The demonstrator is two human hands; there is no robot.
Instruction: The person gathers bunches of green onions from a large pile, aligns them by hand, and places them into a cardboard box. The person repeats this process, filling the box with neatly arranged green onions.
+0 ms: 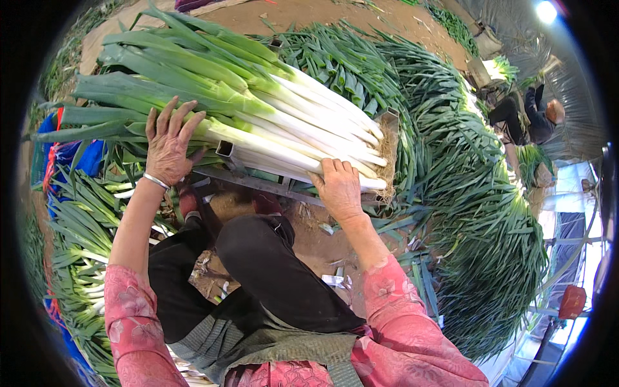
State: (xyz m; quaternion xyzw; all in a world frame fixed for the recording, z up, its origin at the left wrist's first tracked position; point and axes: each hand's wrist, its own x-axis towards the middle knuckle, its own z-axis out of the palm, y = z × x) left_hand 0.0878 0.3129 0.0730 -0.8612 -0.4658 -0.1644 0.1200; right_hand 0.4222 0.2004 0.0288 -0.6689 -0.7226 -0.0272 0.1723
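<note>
A thick layer of leeks [290,113] lies across a low metal frame [271,186], green leaves to the left and white stalks with roots to the right. My left hand [171,138], with a metal bracelet at the wrist, rests spread on the near leaves where they turn pale. My right hand [341,186] lies over the white stalk of the nearest leek, close to the root end, fingers on top and thumb toward the near side. Whether its fingers close round the stalk is hidden. The roots [387,162] sit by the upright metal end of the frame.
Large heaps of leeks [474,208] stretch along the right and behind the frame. More leeks [82,251] lie at the left by blue sheeting [92,157] and red cord. Leaf scraps litter the soil near my feet. A person [537,116] sits at the far right.
</note>
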